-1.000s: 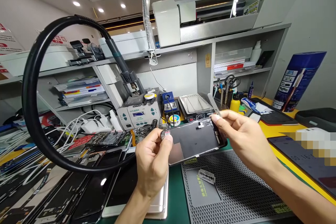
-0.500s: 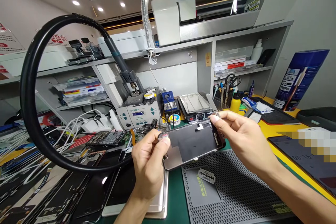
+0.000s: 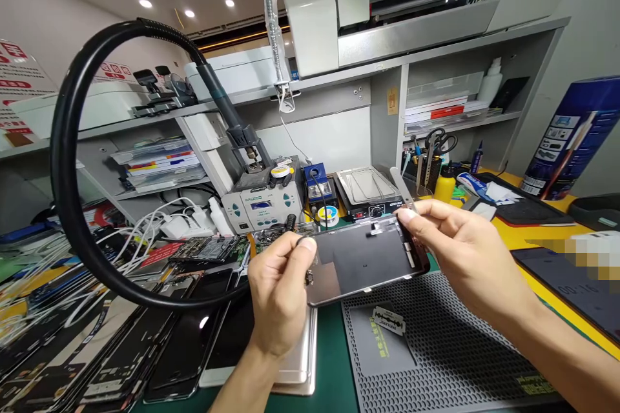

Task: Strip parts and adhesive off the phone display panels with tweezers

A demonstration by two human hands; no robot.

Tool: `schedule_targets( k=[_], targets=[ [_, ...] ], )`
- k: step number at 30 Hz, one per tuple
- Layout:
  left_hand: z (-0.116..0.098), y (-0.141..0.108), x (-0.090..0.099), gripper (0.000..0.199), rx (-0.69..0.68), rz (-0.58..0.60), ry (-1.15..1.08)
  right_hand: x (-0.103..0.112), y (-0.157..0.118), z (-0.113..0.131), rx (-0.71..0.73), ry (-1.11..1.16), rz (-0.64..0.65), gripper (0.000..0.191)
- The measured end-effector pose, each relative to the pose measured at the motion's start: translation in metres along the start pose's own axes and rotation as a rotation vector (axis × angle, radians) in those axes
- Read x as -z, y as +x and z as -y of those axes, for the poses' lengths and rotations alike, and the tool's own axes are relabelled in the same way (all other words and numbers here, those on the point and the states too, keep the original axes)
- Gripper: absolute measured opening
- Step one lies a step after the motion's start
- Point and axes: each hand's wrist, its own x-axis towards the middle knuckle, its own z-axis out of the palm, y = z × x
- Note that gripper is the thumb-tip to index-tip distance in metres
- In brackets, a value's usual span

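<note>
A phone screen (image 3: 365, 264), its dark back turned toward me, is held up above the bench by both hands. My left hand (image 3: 281, 290) pinches its left end, thumb on the back face and fingers behind. At the upper right corner, my right hand (image 3: 453, 242) closes its thumb and fingers on the edge. A thin flat metal tool (image 3: 402, 186) also sticks up out of the right hand's grip; its lower end is hidden. Small tabs and a bracket show along the screen's edges. Beneath it, a razor blade (image 3: 389, 321) lies on a grey perforated mat (image 3: 436, 348).
Stacked phone screens (image 3: 116, 348) and silver-framed panels (image 3: 295, 361) lie left. A thick black hose (image 3: 65, 161) loops above them from the rework station (image 3: 261, 206). Behind stand a heating plate (image 3: 367, 187) and a yellow bottle (image 3: 444, 186). A large phone (image 3: 566, 287) lies right.
My view has shifted, so most things sit farther right. The small label by my left thumb no longer shows. The screen has tilted slightly, and both hands keep their grip.
</note>
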Motion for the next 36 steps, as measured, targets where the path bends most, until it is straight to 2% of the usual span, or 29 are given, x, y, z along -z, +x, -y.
schedule_targets(
  k=[4, 10, 18, 22, 24, 28, 30, 32, 34, 36],
  targets=[
    [0.0, 0.005, 0.001, 0.046, 0.066, -0.036, -0.122, 0.001, 0.002, 0.003, -0.049, 0.161, 0.128, 0.03],
    [-0.005, 0.009, 0.001, 0.045, 0.114, -0.098, -0.231, 0.002, 0.005, 0.007, -0.13, 0.216, 0.225, 0.03],
    [-0.008, 0.015, 0.003, 0.042, 0.165, -0.114, -0.306, -0.002, 0.005, 0.011, -0.151, 0.238, 0.286, 0.034],
    [-0.011, 0.019, 0.006, 0.027, 0.213, -0.088, -0.369, -0.001, 0.005, 0.007, -0.168, 0.283, 0.282, 0.033],
    [-0.012, 0.019, 0.005, 0.019, 0.209, -0.029, -0.46, 0.0, 0.006, 0.004, -0.17, 0.309, 0.271, 0.034],
    [-0.011, 0.008, -0.005, 0.027, 0.105, 0.227, -0.577, -0.002, 0.006, -0.003, -0.187, 0.375, 0.297, 0.032],
    [-0.008, -0.001, -0.012, 0.029, 0.116, 0.276, -0.555, -0.005, 0.004, -0.004, -0.207, 0.406, 0.341, 0.03],
    [-0.005, -0.011, -0.016, 0.037, 0.167, 0.299, -0.529, -0.009, 0.001, -0.004, -0.229, 0.433, 0.391, 0.028],
    [-0.006, -0.018, -0.017, 0.057, 0.224, 0.308, -0.513, -0.012, -0.001, -0.003, -0.244, 0.456, 0.431, 0.028],
    [-0.008, -0.019, -0.013, 0.071, 0.237, 0.37, -0.496, -0.014, -0.003, -0.002, -0.253, 0.476, 0.451, 0.027]
  ],
)
